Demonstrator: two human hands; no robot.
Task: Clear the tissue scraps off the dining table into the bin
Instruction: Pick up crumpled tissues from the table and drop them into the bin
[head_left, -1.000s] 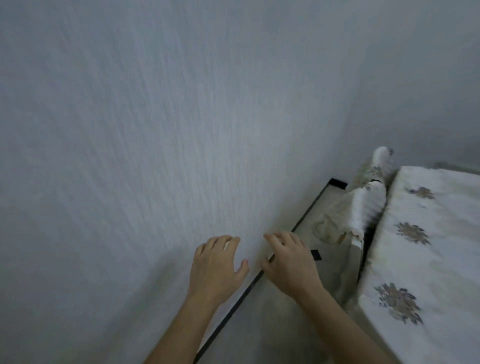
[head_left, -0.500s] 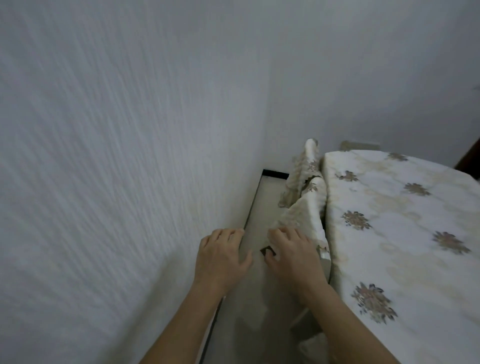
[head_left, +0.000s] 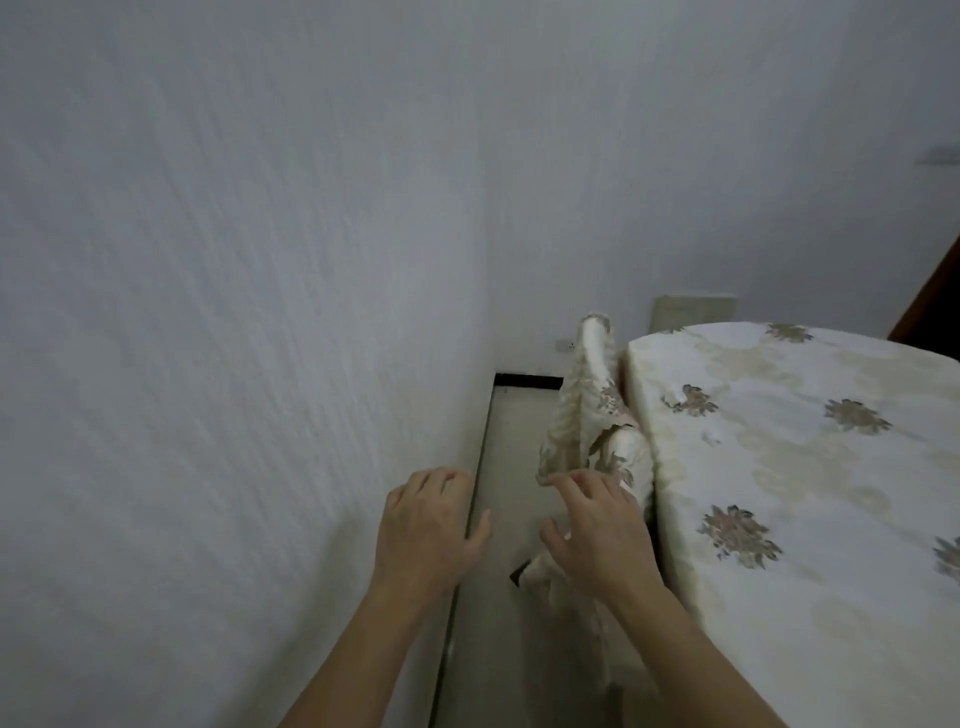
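Observation:
The dining table (head_left: 810, 467) fills the right side, covered in a cream cloth with brown flower prints. One small white tissue scrap (head_left: 712, 435) lies on the cloth near the table's left edge. My left hand (head_left: 428, 525) hovers over the floor strip beside the wall, fingers spread and relaxed, holding nothing. My right hand (head_left: 597, 530) hovers just left of the table edge, above a covered chair, fingers loosely spread and empty. No bin is in view.
A white wall (head_left: 234, 312) stands close on the left, with a narrow floor strip (head_left: 514, 441) between it and the table. Two chairs with cream covers (head_left: 587, 410) are tucked against the table's left side. A dark wooden edge (head_left: 935, 291) shows at far right.
The view has swung right, so more of the table shows. Both hands stay out in front, empty, and have spread a little further apart.

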